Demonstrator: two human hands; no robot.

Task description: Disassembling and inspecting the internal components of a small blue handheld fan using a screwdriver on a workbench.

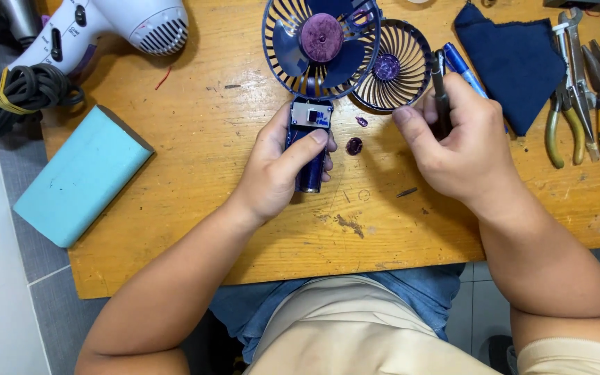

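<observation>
Fingers [314, 139] of left hand [282, 170] wrapped round the dark blue fan handle [310, 163], thumb pressed over the opened top to steady it flat on the desk [196, 160]. Right hand [463, 149] closed on a slim dark tool [441, 97] and a blue pen [461, 66], tip up — kept ready beside the work. Fan head [321, 45] lying face up, its removed rear grille [397, 66] tucked just behind. Small purple cap [354, 146] and a loose screw [406, 192] parked near the handle — within easy reach.
</observation>
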